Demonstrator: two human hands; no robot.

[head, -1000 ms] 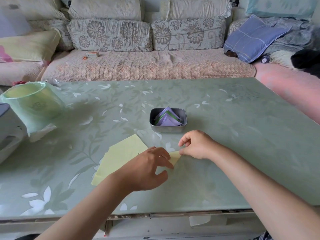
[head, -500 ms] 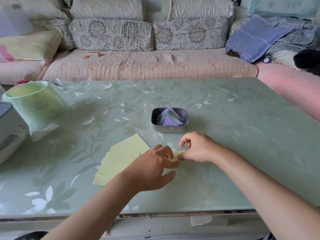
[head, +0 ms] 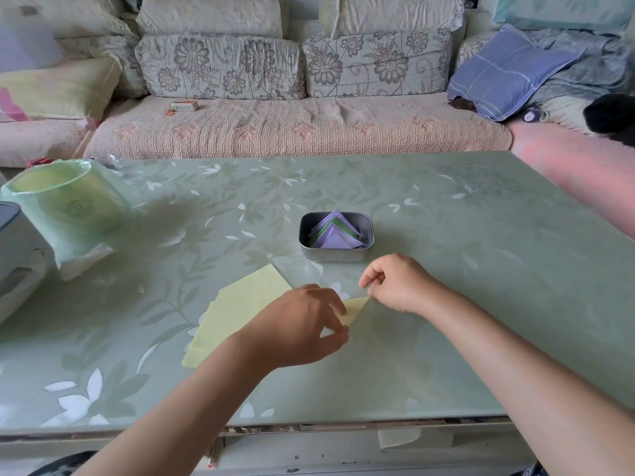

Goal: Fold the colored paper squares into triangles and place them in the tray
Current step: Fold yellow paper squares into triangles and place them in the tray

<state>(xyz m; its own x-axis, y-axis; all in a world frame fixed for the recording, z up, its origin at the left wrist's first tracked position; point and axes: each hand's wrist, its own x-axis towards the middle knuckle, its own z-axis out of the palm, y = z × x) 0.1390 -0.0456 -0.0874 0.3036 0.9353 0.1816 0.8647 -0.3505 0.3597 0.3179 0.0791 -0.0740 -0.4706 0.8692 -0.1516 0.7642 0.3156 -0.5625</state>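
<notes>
**Fingers [head: 335, 304] pinch the small yellow paper [head: 355, 309], and the fold could go crooked**

Both hands have curled fingers. The left hand [head: 299, 324] pinches the small yellow paper between its thumb and fingers. The right hand [head: 398, 283] holds the pointy corner of the same paper. The paper sits on the table [head: 481, 269] just in front of the metal tray [head: 335, 257], on the person's side. The hands hide most of it, so I cannot tell how far the fold has got.

Here is what I think could go wrong:

- **A lopsided fold.** The corners may not line up. If one hand pulls harder than the other, the triangle will come out uneven.
- **A slipping paper.** The table top looks smooth and shiny. The paper could slide when a finger presses the fold flat.
- **A messy pile.** The pile of yellow squares [head: 240, 310] lies in front of the tray and off to its left, partly under the left arm. If that arm moves, it could drag the top sheets and spread them out.
- **A crowded tray.** The tray already holds a lot of purple and green triangles [head: 335, 235], and some poke up high. A new one dropped in fast could slip off the top or knock another one out.
</notes>
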